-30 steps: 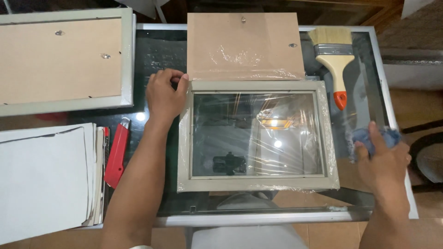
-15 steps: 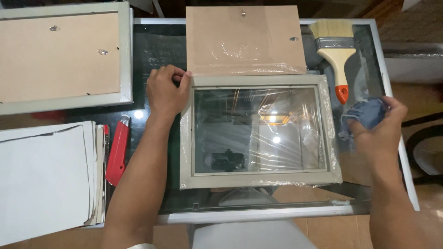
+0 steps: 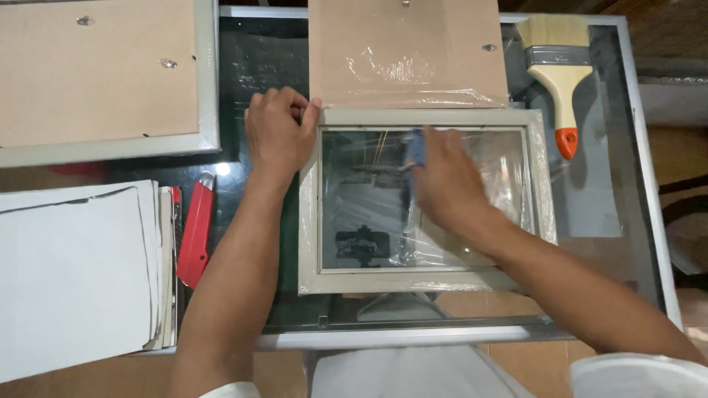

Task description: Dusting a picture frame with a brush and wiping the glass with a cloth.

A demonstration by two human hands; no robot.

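Observation:
A grey picture frame (image 3: 310, 221) with a glass pane lies flat on a glass table (image 3: 634, 191), loose plastic wrap around its edges. My left hand (image 3: 277, 133) grips the frame's upper left corner. My right hand (image 3: 448, 180) rests on the glass inside the frame, pressing a blue cloth (image 3: 415, 149) that shows at my fingertips. A brown backing board (image 3: 405, 51) with wrap on it lies just beyond the frame.
A larger frame lies face down (image 3: 103, 74) at the upper left. A stack of white sheets (image 3: 74, 273) sits at the lower left, with a red utility knife (image 3: 195, 232) beside it. A wide paintbrush (image 3: 559, 74) lies at the upper right.
My right hand has moved left with the blue cloth, from the table's right side onto the glass inside the frame. My left hand has stayed on the frame's corner.

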